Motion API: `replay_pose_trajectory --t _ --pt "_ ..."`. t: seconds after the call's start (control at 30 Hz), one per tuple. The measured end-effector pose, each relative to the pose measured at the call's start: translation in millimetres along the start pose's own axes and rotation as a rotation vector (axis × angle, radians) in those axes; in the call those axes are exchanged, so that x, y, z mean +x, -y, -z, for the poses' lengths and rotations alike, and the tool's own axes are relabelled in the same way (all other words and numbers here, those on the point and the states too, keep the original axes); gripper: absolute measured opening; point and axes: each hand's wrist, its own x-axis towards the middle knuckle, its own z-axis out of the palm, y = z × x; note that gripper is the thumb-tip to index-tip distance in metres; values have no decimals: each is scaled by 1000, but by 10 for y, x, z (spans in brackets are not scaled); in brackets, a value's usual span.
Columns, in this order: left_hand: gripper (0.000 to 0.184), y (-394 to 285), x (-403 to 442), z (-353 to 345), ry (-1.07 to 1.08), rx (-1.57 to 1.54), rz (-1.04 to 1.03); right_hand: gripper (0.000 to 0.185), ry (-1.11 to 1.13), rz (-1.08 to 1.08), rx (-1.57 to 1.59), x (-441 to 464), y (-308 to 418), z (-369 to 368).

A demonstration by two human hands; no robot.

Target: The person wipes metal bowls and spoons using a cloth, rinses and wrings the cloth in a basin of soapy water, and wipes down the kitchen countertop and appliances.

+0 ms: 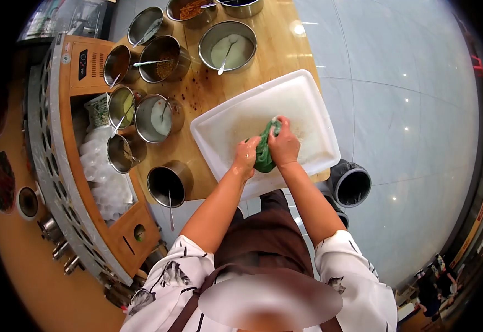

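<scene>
A bunched, wet green cloth [263, 152] is gripped between my two hands above a white plastic tray [214, 123]. My left hand [246, 155] has its fingers closed on the cloth's left side. On the other side, my right hand [284, 143] is wrapped round its upper right part, where a pale bit shows at the fingertips. Both hands look wet. Shallow, slightly brownish liquid appears to lie in the tray, which sits at an angle on the wooden table's corner.
Several steel pots with spoons stand on the wooden table [286, 41], including one of white contents [233, 51] and a dark one [169, 184] near the front edge. Dark specks lie between them. A lined black bin [353, 185] stands on the floor at right. Clear plastic cups [106, 177] fill a shelf at left.
</scene>
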Motion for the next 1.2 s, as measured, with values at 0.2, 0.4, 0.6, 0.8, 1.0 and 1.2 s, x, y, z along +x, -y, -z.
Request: replay_pose_trajectory --t 0.2,0.4,0.6,0.8,1.0,1.2 --pt "70 -135 -141 128 -27 22 258 64 -322 320 -222 133 -258 75" --pt "70 -65 -255 13 -30 -288 325 65 266 290 185 -131 -150 -451" --pt "50 259 144 605 153 -430 201 46 129 444 417 -709 565 -15" --pt "35 16 68 221 21 -184 172 38 -5 379 261 -626 539 -112" --pt "30 -95 -66 -147 -84 131 -36 30 -78 -72 208 73 24 -53" --pt "50 -71 -86 54 -201 242 -56 40 -206 -88 107 208 -359 244"
